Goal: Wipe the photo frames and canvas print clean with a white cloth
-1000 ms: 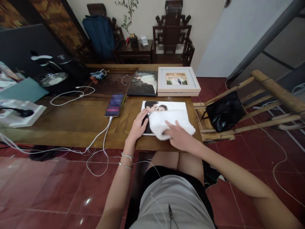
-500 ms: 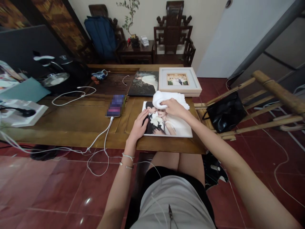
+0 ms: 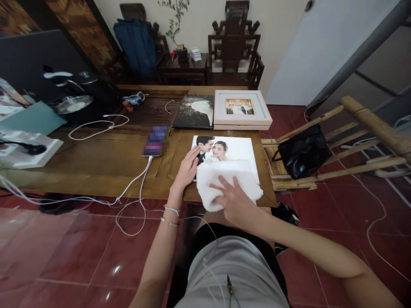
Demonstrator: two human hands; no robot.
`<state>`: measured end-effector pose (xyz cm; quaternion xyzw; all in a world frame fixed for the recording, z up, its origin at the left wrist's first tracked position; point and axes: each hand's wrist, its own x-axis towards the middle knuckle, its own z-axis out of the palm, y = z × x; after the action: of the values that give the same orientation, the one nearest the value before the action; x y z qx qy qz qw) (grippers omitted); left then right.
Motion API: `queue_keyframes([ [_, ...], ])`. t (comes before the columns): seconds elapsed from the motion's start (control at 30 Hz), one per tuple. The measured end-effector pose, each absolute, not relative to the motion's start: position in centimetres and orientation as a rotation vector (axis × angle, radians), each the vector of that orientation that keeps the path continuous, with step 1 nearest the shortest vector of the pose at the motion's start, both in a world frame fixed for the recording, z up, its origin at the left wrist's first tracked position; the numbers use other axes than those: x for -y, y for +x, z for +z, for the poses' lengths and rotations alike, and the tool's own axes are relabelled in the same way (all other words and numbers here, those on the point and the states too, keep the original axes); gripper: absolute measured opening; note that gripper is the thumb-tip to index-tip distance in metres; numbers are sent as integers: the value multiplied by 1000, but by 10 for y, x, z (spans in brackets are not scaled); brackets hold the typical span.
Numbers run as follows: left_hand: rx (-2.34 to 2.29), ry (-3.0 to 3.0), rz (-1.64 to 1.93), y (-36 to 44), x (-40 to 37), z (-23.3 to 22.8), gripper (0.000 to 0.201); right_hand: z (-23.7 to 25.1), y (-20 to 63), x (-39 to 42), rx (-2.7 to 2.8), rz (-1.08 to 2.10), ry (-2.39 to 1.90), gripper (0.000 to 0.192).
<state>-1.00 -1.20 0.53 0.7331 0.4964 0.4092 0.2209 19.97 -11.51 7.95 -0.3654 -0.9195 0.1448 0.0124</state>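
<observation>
A white wedding photo panel lies flat near the front edge of the table, showing a couple with their heads together. My left hand rests on the panel's left edge, fingers stretched out flat. Over the panel's lower part is a folded white towel, its near side reaching past the table edge. My right hand presses on the towel from the near side, some fingers spread on top and the thumb hidden in its fold.
Behind the panel lie a dark photo panel and a pale framed photo. A phone with a white cable is to the left. A power strip and kettle stand farther left. A bamboo chair holding a black bag stands right.
My right hand has drawn the towel from the panel's top edge down to its lower edge, uncovering the upper part and covering the lower. My left hand stays in place.
</observation>
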Motion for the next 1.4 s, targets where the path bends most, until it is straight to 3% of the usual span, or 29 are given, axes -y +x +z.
queue_keyframes([
  [0.2, -1348, 2031, 1120, -12, 10, 2, 41, 89, 203, 42, 2740, 417, -1348, 52],
  [0.4, -1341, 2025, 1177, -10, 14, 7, 44, 86, 186, -22, 2576, 261, -1538, 46],
  [0.57, -1219, 1941, 1471, -9, 22, 13, 51, 74, 155, 0, 2754, 195, -1359, 51],
  [0.7, -1125, 1816, 1602, -10, 22, 9, 62, 71, 161, 42, 2922, 212, -973, 42],
  [0.83, -1205, 1936, 1485, -9, 23, 10, 61, 76, 199, 76, 3013, 373, -822, 43],
  [1.03, -1360, 2091, 1196, -4, 24, 16, 52, 84, 268, 95, 2850, 520, -1187, 53],
  [1.2, -1365, 2124, 1150, -4, 22, 14, 46, 75, 293, 60, 2671, 392, -1461, 55],
  [1.4, -1354, 2134, 1170, -5, 21, 12, 43, 84, 245, -11, 2563, 371, -1478, 55],
])
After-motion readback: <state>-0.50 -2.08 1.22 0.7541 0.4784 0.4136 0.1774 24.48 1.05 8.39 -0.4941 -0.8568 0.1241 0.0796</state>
